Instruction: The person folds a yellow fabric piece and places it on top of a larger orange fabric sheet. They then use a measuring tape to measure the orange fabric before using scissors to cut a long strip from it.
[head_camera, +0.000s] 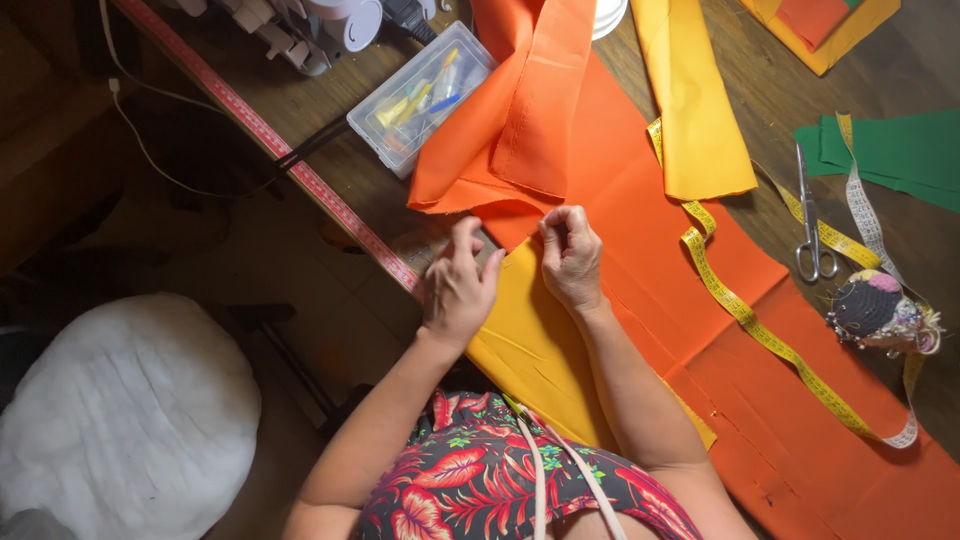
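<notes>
My left hand (458, 285) and my right hand (571, 255) rest close together at the near edge of a wooden table (330, 120). Both pinch the edge where a long orange fabric (640, 230) meets a yellow-orange fabric piece (535, 345) that hangs over the table edge. The fingers of each hand are curled on the cloth seam. More orange cloth is folded in a heap (510, 110) just beyond my hands.
A yellow tape measure (745, 320) crosses the orange cloth. Scissors (812, 225), a pincushion (880, 310), green fabric (900, 150), a yellow fabric strip (695, 100) and a clear plastic box (420, 95) lie on the table. White stuffing (120, 410) sits on the floor at left.
</notes>
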